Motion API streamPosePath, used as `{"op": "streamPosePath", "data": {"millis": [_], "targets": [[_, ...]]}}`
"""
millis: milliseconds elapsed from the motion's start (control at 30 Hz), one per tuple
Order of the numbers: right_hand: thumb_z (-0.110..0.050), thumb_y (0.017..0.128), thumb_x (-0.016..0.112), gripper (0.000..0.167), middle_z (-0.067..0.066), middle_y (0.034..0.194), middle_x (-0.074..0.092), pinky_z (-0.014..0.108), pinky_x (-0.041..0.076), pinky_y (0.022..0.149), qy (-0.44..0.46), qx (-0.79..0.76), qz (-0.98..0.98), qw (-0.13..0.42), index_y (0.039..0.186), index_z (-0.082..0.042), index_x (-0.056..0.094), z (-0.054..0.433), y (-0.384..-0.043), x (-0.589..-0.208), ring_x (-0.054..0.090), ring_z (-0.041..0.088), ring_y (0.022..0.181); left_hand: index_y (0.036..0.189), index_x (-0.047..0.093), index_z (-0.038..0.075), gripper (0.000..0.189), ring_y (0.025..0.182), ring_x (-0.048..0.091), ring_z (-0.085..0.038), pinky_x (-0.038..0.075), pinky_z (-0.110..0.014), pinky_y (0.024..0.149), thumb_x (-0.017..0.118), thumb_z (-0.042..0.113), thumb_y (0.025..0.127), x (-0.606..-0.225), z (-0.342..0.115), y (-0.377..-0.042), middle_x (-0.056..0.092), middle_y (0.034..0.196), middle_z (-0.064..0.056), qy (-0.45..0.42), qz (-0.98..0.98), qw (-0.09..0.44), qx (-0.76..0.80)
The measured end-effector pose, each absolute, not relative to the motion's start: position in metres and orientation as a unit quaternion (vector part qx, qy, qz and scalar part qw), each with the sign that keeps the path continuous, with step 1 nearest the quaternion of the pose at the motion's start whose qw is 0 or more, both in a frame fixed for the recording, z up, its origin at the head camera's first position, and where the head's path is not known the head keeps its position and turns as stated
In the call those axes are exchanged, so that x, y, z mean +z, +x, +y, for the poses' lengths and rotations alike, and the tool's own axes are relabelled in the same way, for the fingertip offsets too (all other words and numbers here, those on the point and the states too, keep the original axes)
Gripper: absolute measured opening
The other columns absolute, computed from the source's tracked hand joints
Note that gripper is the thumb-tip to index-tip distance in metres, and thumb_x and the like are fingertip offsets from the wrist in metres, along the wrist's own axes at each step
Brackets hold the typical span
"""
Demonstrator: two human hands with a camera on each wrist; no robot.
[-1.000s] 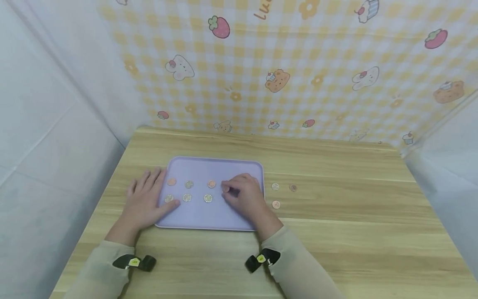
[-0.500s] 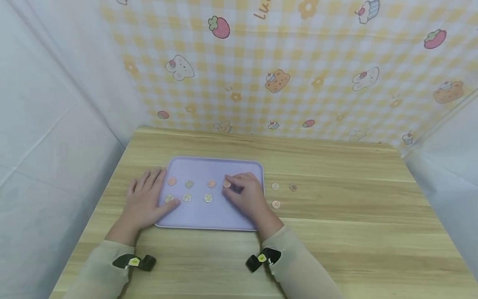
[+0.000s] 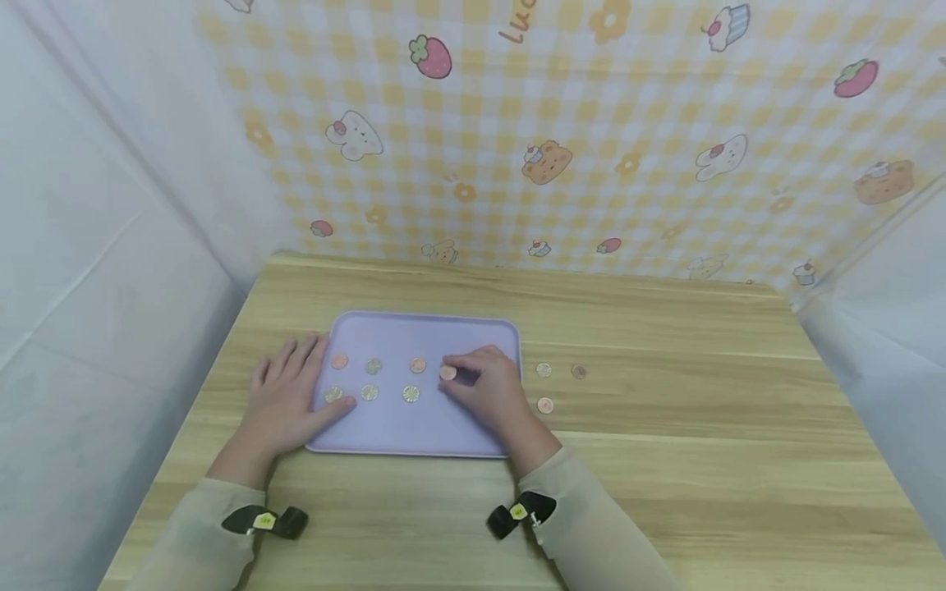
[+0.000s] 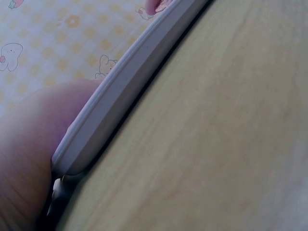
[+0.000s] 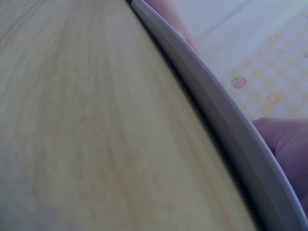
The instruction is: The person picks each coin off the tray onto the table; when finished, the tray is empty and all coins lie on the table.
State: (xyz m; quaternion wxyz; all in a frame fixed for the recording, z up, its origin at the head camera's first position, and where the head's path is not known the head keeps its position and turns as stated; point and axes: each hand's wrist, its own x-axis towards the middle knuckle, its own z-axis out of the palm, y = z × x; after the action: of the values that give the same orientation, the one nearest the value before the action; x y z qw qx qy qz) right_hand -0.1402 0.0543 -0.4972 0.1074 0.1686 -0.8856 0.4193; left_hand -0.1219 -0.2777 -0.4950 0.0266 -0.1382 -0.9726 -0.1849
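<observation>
Between thumb and index finger, my right hand (image 3: 484, 386) pinches a copper-coloured coin (image 3: 447, 373) over the right part of a lilac tray (image 3: 414, 439). Whether this coin touches the tray cannot be told. My left hand (image 3: 284, 402) lies spread over the tray's left edge, thumb across the rim and close to a gold-coloured coin (image 3: 334, 395). Several coins lie on the tray in two rows, among them a copper coin (image 3: 417, 365) left of the pinched one. In the left wrist view, the tray's side (image 4: 120, 91) hides most of the coins.
On the wooden table (image 3: 702, 435), right of the tray, lie a pale coin (image 3: 544, 370), a darker coin (image 3: 579, 372) and a copper coin (image 3: 545, 405). A checked cloth (image 3: 473, 148) hangs behind the table. White sheets (image 3: 111, 271) stand at both sides.
The coin in my right fingers has turned from nearly edge-on to face-up in view, then shifted slightly toward me. My left hand and the lying coins stay in place.
</observation>
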Motion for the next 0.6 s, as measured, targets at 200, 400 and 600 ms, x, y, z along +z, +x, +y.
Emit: {"op": "streamPosePath", "data": {"millis": [200,400,600], "targets": [[-0.023,0.081,0.097,0.031,-0.003,0.111,0.079,0.034,0.051,0.101,0.21,0.38,-0.891,0.135,0.108,-0.013,0.084,0.055,-0.139,-0.501,0.066,0.018,0.11,0.171,0.019,0.006,0.109,0.155,0.017,-0.056,0.004,-0.081,0.116,0.066,0.067,0.093,-0.497,-0.277,-0.12,0.025,0.171,-0.027,-0.138,-0.972,0.033,-0.186],[-0.023,0.076,0.099,0.032,0.002,0.112,0.078,0.037,0.051,0.105,0.242,0.333,-0.888,0.206,0.101,-0.009,0.084,0.058,-0.134,-0.5,0.068,0.024,0.113,0.17,0.021,0.007,0.108,0.155,0.017,-0.056,0.004,-0.081,0.115,0.067,0.066,0.093,-0.497,-0.278,-0.12,0.026,0.171,-0.027,-0.141,-0.971,0.038,-0.188],[-0.017,0.075,0.098,0.031,0.003,0.109,0.077,0.04,0.052,0.101,0.213,0.334,-0.881,0.258,0.101,-0.008,0.084,0.064,-0.128,-0.499,0.068,0.025,0.109,0.171,0.02,0.007,0.108,0.156,0.016,-0.056,0.004,-0.08,0.116,0.065,0.067,0.094,-0.499,-0.28,-0.12,0.025,0.171,-0.028,-0.144,-0.972,0.037,-0.184]]}}
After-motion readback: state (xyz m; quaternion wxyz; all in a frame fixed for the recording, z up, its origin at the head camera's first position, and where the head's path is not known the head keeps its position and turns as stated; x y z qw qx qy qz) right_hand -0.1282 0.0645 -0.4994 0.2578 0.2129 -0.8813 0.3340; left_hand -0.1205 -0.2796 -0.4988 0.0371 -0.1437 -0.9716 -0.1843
